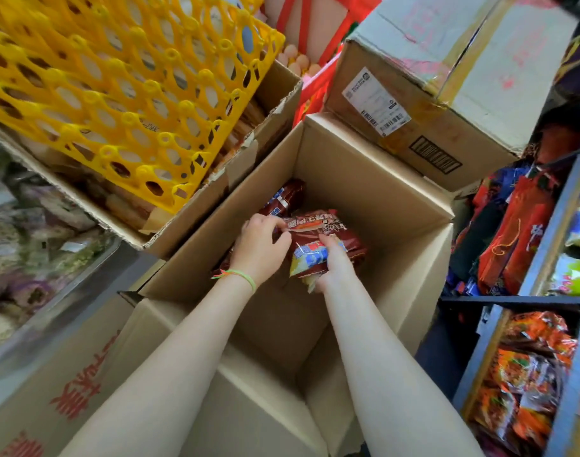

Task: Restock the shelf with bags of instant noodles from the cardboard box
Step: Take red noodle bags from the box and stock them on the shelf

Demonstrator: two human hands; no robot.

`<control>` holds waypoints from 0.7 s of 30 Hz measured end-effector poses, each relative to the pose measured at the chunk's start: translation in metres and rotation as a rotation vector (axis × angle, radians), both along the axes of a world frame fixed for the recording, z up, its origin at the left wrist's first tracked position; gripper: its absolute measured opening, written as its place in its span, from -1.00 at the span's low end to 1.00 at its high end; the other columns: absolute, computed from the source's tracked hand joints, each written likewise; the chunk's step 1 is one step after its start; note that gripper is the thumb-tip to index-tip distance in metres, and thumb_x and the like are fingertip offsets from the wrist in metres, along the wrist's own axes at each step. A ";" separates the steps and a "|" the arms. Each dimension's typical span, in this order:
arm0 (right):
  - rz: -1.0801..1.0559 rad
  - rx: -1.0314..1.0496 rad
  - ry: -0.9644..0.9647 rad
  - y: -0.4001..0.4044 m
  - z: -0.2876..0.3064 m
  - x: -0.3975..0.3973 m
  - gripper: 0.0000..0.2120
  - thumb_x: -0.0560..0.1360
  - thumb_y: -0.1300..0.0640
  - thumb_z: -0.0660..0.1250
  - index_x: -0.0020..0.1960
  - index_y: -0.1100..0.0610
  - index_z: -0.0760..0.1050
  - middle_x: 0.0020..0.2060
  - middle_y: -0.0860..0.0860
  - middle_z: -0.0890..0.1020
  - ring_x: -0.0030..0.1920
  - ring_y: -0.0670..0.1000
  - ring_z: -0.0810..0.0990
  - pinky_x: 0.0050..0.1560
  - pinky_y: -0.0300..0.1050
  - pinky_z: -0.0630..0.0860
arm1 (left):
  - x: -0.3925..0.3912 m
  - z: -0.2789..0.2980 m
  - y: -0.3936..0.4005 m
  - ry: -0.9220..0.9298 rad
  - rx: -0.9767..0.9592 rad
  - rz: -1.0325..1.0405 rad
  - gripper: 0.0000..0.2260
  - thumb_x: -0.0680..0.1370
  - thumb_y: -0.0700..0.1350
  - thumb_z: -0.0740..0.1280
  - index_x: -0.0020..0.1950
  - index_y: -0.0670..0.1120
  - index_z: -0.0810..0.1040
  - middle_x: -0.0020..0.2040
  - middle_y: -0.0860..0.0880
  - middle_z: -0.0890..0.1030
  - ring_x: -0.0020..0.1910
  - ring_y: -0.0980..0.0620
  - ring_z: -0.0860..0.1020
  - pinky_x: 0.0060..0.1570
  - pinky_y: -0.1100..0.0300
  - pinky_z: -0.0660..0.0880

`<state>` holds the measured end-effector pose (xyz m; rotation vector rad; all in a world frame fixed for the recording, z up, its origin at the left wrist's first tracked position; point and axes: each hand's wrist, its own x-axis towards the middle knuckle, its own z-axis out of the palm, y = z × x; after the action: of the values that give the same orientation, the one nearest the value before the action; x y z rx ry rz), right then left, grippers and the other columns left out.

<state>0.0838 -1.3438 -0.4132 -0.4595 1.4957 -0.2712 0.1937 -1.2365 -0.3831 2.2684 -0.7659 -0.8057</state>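
Observation:
An open cardboard box stands below me with dark red bags of instant noodles at its bottom. Both my hands reach down into it. My left hand pinches the near edge of the top noodle bag. My right hand grips a stack of bags from below and the side. One more bag lies further back in the box. The shelf at the right holds red and orange snack and noodle bags.
A stack of yellow plastic egg trays rests on an open box at the left. A taped cardboard box sits behind the open one. Another carton with red print stands at the lower left. Eggs show at the back.

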 end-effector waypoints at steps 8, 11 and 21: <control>0.616 -0.414 -0.272 -0.009 0.130 -0.044 -0.42 0.34 0.13 0.58 0.31 0.15 0.50 0.12 0.15 0.69 0.13 0.22 0.67 0.11 0.18 0.61 | -0.004 0.067 -0.004 0.454 -0.277 0.213 -0.30 0.42 0.21 0.46 0.46 -0.08 0.38 0.27 -0.01 0.54 0.24 0.01 0.54 0.33 0.02 0.43; 0.695 -0.529 -0.310 -0.011 0.187 -0.083 -0.45 0.38 0.16 0.53 0.34 0.13 0.47 0.12 0.11 0.69 0.09 0.15 0.69 0.02 0.02 0.64 | -0.027 0.092 -0.004 0.855 -0.462 0.086 -0.29 0.33 0.20 0.52 0.38 -0.10 0.47 0.20 -0.12 0.65 0.17 -0.13 0.63 0.27 -0.14 0.51; 0.151 -0.805 -0.372 0.027 0.274 -0.297 0.00 0.09 -0.49 0.50 0.34 0.11 0.46 0.11 0.03 0.69 0.03 0.04 0.68 0.11 -0.01 0.54 | -0.208 0.187 -0.016 1.457 -0.638 -0.001 -0.62 0.56 0.12 0.27 0.20 -0.08 0.66 0.19 -0.14 0.66 0.12 -0.10 0.66 0.09 -0.02 0.61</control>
<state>-0.2131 -1.3170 -0.1396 -1.0905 0.9348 -0.8014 -0.0143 -1.2529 -0.1963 0.7135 -0.2084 -1.5697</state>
